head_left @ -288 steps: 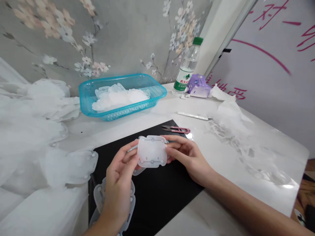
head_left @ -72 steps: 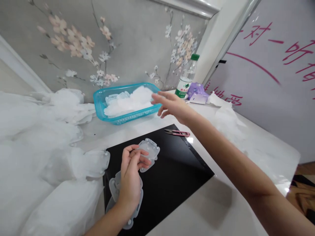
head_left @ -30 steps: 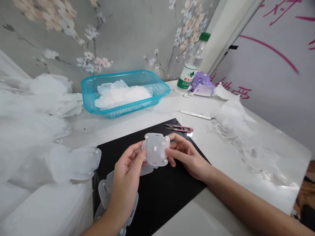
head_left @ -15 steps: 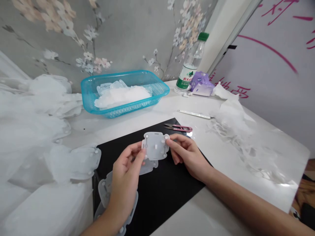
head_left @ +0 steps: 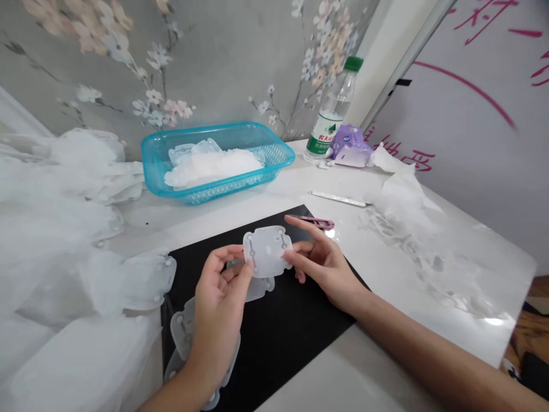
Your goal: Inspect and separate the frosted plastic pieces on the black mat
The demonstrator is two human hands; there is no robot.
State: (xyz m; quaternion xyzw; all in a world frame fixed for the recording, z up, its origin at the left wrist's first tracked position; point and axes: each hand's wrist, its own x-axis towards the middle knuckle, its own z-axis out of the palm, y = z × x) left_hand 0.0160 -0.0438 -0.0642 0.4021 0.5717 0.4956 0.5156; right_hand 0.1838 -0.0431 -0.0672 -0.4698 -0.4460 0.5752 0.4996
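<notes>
A translucent, frosted plastic piece [head_left: 266,252] with rounded corner tabs is held up above the black mat [head_left: 295,332]. My left hand [head_left: 225,297] pinches its left edge between thumb and fingers. On the opposite edge, my right hand [head_left: 321,260] grips it with the thumb in front, its index finger stretched out toward the pink thread snips [head_left: 319,222]. More pieces of the same kind lie on the mat, one frosted piece [head_left: 259,289] just below the held one and another frosted piece [head_left: 183,329] partly hidden by my left wrist.
A blue basket [head_left: 218,190] with similar pieces stands at the back. Heaps of frosted pieces [head_left: 64,229] fill the left side. Behind on the right are a water bottle [head_left: 328,117], a purple packet [head_left: 349,146], a slim white tool [head_left: 338,198] and white scraps [head_left: 424,252].
The held piece has been turned so that another face shows, and it sits slightly higher and further left. My right index finger has lifted off and extended; the thumb has shifted down the edge.
</notes>
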